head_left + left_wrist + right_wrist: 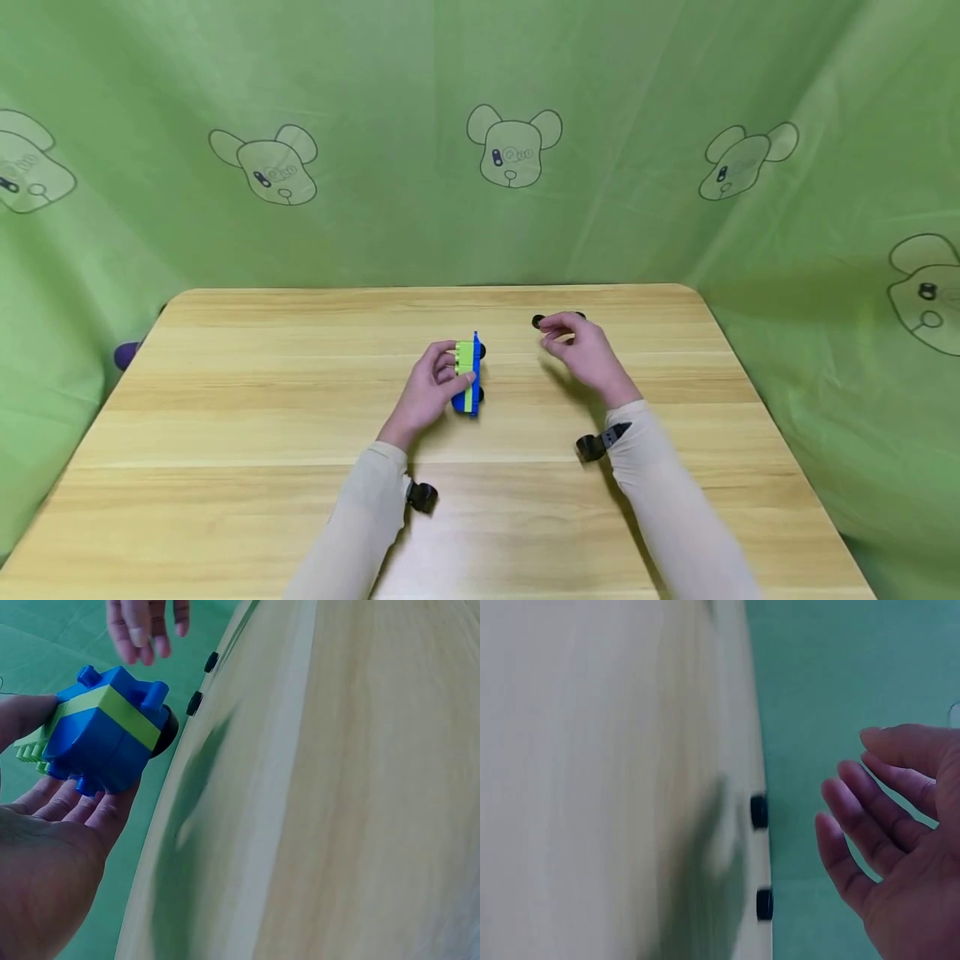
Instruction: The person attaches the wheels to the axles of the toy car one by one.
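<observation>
A blue and lime-green toy vehicle [467,379] with black wheels is tipped on its side in my left hand [427,392]. In the left wrist view, the thumb and fingers of the left hand [60,847] grip the toy [105,735] from both sides. My right hand [588,354] hovers near the table's far edge, beside two small black wheels [538,321]. In the right wrist view, the right hand [900,832] has its fingers relaxed and apart, holding nothing; the two black wheels [759,811] stand on the table edge, untouched.
The light wooden table [262,417] has rounded far corners. A green curtain [375,208] with bear-head drawings hangs behind it and at both sides. A purple object [126,356] shows beyond the table's left edge.
</observation>
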### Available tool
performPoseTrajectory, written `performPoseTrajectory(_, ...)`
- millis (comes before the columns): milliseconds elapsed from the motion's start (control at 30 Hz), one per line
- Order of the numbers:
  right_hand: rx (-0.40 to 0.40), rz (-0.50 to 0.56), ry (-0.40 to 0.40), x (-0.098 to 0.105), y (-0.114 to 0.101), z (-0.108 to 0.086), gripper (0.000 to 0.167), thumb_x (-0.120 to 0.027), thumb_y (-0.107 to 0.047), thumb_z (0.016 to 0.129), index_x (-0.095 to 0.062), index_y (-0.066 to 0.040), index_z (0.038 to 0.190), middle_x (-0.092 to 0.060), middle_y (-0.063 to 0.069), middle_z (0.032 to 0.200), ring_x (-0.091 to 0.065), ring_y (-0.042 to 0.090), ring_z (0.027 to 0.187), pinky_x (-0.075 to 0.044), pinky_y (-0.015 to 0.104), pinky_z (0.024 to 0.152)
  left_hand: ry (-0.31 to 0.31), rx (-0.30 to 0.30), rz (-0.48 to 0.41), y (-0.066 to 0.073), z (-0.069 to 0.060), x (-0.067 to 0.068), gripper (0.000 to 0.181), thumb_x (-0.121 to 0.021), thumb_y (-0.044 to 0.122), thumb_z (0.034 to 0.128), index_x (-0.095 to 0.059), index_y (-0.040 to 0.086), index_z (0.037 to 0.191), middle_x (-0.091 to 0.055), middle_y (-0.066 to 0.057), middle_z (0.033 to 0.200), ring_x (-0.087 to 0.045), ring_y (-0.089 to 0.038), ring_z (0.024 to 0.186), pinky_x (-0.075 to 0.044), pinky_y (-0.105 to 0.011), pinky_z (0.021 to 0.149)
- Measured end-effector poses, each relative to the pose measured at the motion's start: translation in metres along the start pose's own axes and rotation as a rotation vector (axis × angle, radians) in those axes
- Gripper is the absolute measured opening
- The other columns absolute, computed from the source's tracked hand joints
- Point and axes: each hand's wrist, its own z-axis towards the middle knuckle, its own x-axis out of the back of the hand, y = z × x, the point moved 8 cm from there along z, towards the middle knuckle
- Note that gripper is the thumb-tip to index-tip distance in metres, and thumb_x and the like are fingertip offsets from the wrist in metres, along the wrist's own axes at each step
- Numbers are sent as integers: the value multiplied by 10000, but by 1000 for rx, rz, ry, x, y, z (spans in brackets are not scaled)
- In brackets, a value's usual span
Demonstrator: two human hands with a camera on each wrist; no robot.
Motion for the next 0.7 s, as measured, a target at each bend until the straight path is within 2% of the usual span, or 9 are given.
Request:
performPoseTrajectory(133,-9,-100,12,10,13,9,341,-682,-42,898,-598,54,1214,-595,214,1148,-574,348,1059,-506,463,906,9,-9,6,1,-1,1,592,-733,109,883,-446,12,1391,-580,-127,1178,-557,-243,1058,-475,-385,973)
performPoseTrajectory(267,-17,-139,2,13,22,20,376,-698,-69,898,-584,46,1237,-586,208,1173,-559,361,1095,-477,478,950,9,-5,11,1,-1,2,586,-748,132,879,-472,12,1382,-573,-126,1188,-547,-243,1065,-468,-376,977)
performPoseTrajectory(533,-29,-193,-63,6,35,41,450,-710,-97,893,-547,40,1290,-546,200,1217,-545,366,1087,-461,492,960,16,14,31,1,2,3,597,-765,155,870,-495,-12,1376,-572,-140,1237,-549,-253,1097,-469,-359,987)
performPoseTrajectory(700,-23,-235,-126,-4,39,51,505,-712,-76,880,-513,67,1321,-516,218,1269,-513,379,1150,-414,500,1021,19,18,26,-1,1,2,592,-764,157,871,-493,-25,1364,-576,-147,1238,-554,-255,1098,-474,-353,984)
